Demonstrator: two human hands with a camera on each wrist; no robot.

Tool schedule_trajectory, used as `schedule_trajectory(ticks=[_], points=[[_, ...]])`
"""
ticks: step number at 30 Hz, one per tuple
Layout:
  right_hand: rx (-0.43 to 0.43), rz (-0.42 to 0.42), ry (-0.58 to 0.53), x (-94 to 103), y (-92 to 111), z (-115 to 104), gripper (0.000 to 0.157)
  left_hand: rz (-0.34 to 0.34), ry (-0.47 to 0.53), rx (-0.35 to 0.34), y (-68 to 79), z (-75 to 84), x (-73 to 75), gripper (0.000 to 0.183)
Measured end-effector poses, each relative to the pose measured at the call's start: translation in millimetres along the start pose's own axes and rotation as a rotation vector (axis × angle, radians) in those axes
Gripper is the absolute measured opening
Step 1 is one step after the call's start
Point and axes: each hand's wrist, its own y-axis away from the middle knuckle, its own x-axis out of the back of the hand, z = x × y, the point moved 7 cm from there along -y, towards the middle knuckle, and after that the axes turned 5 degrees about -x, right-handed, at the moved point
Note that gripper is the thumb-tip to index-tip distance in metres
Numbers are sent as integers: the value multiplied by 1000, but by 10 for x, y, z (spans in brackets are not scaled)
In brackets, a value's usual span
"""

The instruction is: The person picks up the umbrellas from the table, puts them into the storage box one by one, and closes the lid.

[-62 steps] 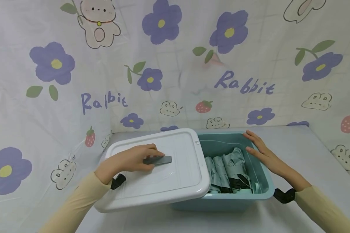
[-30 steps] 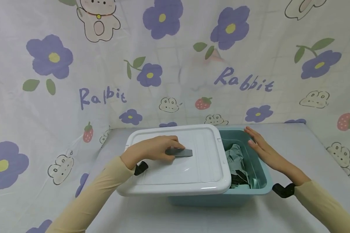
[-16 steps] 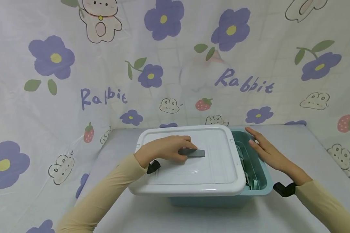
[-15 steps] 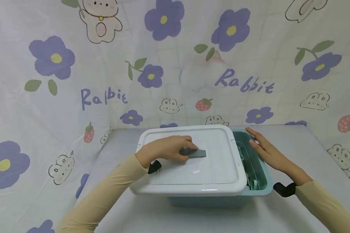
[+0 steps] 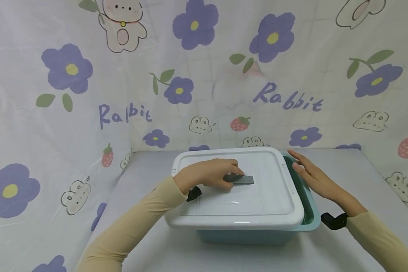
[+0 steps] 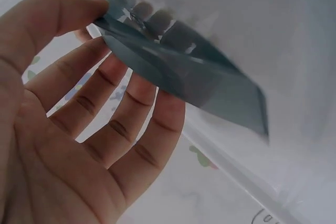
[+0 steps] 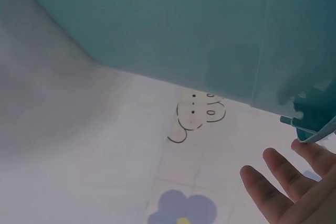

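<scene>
A white lid (image 5: 258, 204) with a grey strap handle (image 5: 244, 180) covers most of a teal storage bin (image 5: 248, 237). With thumb and fingers, my left hand (image 5: 210, 174) pinches the handle; the left wrist view shows the fingertips under the dark strap (image 6: 226, 90). The lid sits offset to the left, its left side overhanging, leaving a narrow gap along the bin's right side. My right hand (image 5: 314, 179) lies with extended fingers at the bin's right rim. From the right wrist view, its fingers (image 7: 281, 169) are apart beside the bin's wall (image 7: 184, 40). The bin's contents are hidden.
The bin stands on a pale table surface (image 5: 163, 249). Behind and at the sides hangs a white sheet (image 5: 217, 109) printed with purple flowers, strawberries and rabbits. Black straps (image 5: 334, 221) are on both wrists.
My left hand has slid the lid rightward across the bin, covering the folded teal and black bundles seen inside earlier. The lid has also levelled out. My right hand has stayed at the right rim.
</scene>
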Motion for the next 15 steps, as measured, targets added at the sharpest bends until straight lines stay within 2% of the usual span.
schedule_trajectory(ticks=[8, 15], points=[[22, -5, 22, -1, -3, -79, 57, -21, -49, -26, -176, 140, -10, 42], [3, 12, 56, 42, -8, -63, 59, -22, -95, -39, -286, 219, -16, 40]])
